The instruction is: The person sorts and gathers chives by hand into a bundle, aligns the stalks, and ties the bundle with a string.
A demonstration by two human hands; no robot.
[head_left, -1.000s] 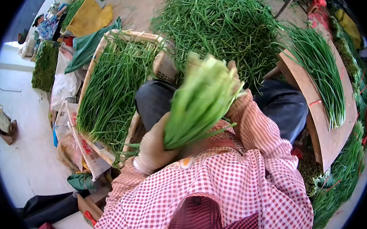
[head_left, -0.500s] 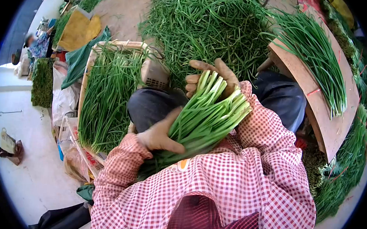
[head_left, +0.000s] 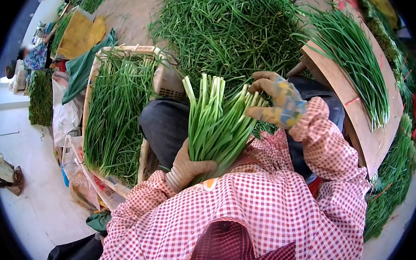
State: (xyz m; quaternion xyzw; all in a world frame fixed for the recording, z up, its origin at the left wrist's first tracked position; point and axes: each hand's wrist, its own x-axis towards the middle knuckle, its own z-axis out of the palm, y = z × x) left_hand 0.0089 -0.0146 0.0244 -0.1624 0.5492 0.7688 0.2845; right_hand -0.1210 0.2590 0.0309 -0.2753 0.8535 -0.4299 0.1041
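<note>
My left hand, in a pale work glove, is wrapped round a bunch of garlic chives in front of my lap. The white stem ends point up and away, fanned out into a left and a right part. The leaf ends are hidden under my hand and against my shirt. My right hand, in a glove with blue and yellow patches, is at the right-hand stem ends. Its thumb and curled fingers are apart, with some stem ends between them.
A large heap of loose chives lies ahead. On my left stands a basket filled with chives. To the right, a tied bunch rests on a curved board. A co-worker sits far left.
My right hand has moved from behind the stem ends out to their right side. The bunch has turned more upright and its stems have spread. My left hand has shifted slightly right.
</note>
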